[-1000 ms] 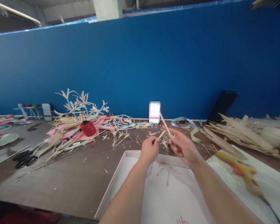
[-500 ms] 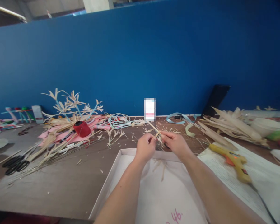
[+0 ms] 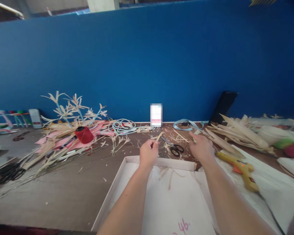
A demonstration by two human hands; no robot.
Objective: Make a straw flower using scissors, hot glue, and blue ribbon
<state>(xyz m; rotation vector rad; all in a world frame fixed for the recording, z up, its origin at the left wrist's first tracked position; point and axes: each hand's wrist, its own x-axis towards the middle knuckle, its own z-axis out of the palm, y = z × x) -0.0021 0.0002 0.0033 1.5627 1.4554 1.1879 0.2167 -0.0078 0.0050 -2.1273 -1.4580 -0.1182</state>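
Observation:
My left hand (image 3: 149, 154) is closed in a pinch over the box's far edge. A short pale strip of dried husk (image 3: 159, 135) sticks up from its fingertips. My right hand (image 3: 203, 148) is stretched out to the right, with index finger and thumb apart. A curled pale green strip (image 3: 197, 132) lies right at its fingers, partly hidden by them. Between the hands, scissors with black handles (image 3: 176, 149) lie on the table among husk scraps. A thin straw-coloured strip (image 3: 180, 135) lies just behind them. Under my forearms is a shallow white box (image 3: 132, 159).
A yellow glue gun (image 3: 245, 171) lies on paper at right, below a pile of dried husks (image 3: 245, 135). At left are husk flowers (image 3: 68, 111), a red thread cone (image 3: 84, 134) and more black scissors (image 3: 9, 171). A blue partition (image 3: 137, 65) stands behind.
My right hand has left the thin strip beside my left hand and moved right to the green strip. The scissors between the hands have come into plain view. My left hand stays pinched.

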